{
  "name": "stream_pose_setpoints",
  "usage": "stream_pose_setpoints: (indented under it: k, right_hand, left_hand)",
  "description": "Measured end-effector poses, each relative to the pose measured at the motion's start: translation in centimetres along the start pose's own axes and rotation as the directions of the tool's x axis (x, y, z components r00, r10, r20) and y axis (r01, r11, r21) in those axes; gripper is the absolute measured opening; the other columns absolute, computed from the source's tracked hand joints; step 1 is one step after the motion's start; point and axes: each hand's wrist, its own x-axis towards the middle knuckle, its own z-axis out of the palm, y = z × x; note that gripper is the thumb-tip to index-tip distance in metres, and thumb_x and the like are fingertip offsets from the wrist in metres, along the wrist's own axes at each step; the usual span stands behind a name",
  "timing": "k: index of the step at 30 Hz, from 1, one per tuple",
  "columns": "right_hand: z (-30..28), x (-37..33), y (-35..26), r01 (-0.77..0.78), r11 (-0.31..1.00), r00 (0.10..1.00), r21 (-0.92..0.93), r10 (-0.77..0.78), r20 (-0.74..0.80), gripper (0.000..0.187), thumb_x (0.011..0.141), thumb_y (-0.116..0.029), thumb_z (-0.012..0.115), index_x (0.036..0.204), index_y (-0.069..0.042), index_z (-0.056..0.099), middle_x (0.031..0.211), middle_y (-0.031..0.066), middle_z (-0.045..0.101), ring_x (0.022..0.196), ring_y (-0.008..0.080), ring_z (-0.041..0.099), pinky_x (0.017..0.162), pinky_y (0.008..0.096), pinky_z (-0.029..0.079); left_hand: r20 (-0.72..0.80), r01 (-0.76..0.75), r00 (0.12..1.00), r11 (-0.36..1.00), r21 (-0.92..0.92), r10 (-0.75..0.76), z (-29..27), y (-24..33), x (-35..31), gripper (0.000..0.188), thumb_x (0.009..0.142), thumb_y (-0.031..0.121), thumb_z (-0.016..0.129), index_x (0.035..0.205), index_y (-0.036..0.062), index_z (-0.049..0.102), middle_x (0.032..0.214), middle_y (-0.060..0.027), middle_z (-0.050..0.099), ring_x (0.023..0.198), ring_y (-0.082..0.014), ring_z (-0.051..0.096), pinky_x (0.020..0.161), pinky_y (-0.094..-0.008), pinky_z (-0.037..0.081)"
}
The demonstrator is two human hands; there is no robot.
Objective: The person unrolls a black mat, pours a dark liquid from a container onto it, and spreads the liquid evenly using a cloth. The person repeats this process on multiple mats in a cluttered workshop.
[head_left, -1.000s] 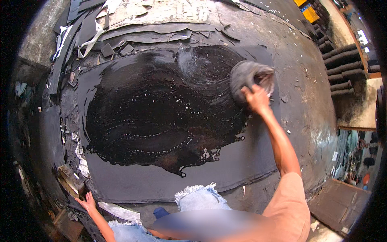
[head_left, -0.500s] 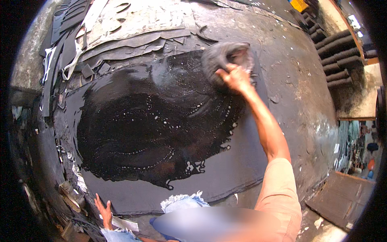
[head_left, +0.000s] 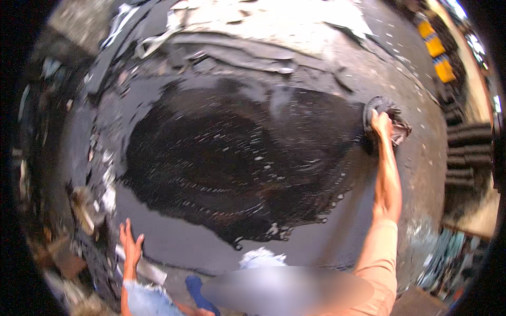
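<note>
we had our right hand (head_left: 383,125) clenched on a dark cloth-like bundle (head_left: 385,103), its fingers curled against it; the bundle sat at the right end of a wet black patch (head_left: 211,152), near the right edge of a dark grey sheet (head_left: 168,237); blur kept us from telling how firmly it pressed down; our left hand (head_left: 131,245) was bare, its fingers spread wide, near the sheet's lower left corner, and we could not tell whether it touched the sheet; just beside that wrist we saw a pale strip (head_left: 151,272); beyond the sheet's far edge lay dark flat scraps (head_left: 232,46); to our right we saw dark rolls (head_left: 469,155) and, farther off, yellow things (head_left: 435,47)
</note>
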Motion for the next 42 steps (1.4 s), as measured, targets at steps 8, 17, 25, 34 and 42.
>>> stream_pose_setpoints:
  k: [8,17,25,34,42]
  right_hand:
    - [0.0,-24.5,-28.3,0.527,0.831,0.846,0.179,-0.534,-0.011,0.053,0.096,-0.053,0.055,0.091,-0.001,0.067,0.086,0.0274,0.07,0.084,0.0468,0.07,0.075,0.0559,0.055]
    - [0.1,-31.2,-59.6,0.584,0.731,0.803,0.354,-0.585,-0.117,0.053,0.092,-0.057,0.059,0.104,-0.006,0.068,0.097,0.0229,0.072,0.093,0.0411,0.071,0.081,0.0524,0.056]
    - [-0.9,-29.7,-51.2,0.689,0.661,0.7,0.297,-0.713,-0.037,0.044,0.093,-0.054,0.061,0.108,-0.014,0.07,0.089,0.0202,0.073,0.084,0.041,0.071,0.074,0.0532,0.054]
    - [1.4,-44.5,-48.9,0.64,0.738,0.731,0.214,-0.671,0.125,0.05,0.097,-0.047,0.055,0.099,0.001,0.067,0.093,0.0303,0.069,0.092,0.0475,0.068,0.085,0.0561,0.053]
    - [2.7,-40.9,-72.8,0.876,0.44,0.473,0.196,-0.864,-0.174,0.048,0.092,-0.053,0.061,0.102,-0.006,0.067,0.1,0.0218,0.071,0.092,0.0397,0.07,0.08,0.0508,0.055]
  left_hand:
    - [-0.041,-0.015,0.999,1.0,0.011,0.015,-0.9,-2.1,-1.4,0.09,0.086,0.035,0.074,0.159,0.0206,0.025,0.16,-0.032,0.01,0.147,-0.05,0.015,0.117,-0.0611,0.019]
    - [-0.011,0.002,1.0,0.997,-0.076,-0.002,2.9,-1.8,0.7,0.125,0.075,0.061,0.077,0.162,0.0167,-0.002,0.162,-0.0294,-0.017,0.15,-0.0442,-0.019,0.118,-0.0603,-0.009]
    - [0.083,-0.084,0.993,0.996,-0.015,0.085,-0.3,-5.4,-1.0,0.111,0.084,0.057,0.07,0.162,0.0169,0.002,0.163,-0.0283,-0.013,0.152,-0.044,-0.011,0.119,-0.0596,-0.004]
    - [0.054,-0.094,0.994,0.995,0.012,0.093,0.2,-7.3,-1.9,0.11,0.086,0.059,0.067,0.162,0.0145,0.0,0.161,-0.0326,-0.012,0.15,-0.048,-0.011,0.117,-0.0645,-0.005]
    - [0.028,-0.159,0.987,0.987,-0.013,0.16,0.7,-5.2,0.3,0.105,0.087,0.063,0.061,0.162,0.0182,0.004,0.163,-0.0299,-0.007,0.151,-0.0467,-0.005,0.118,-0.0632,-0.001]
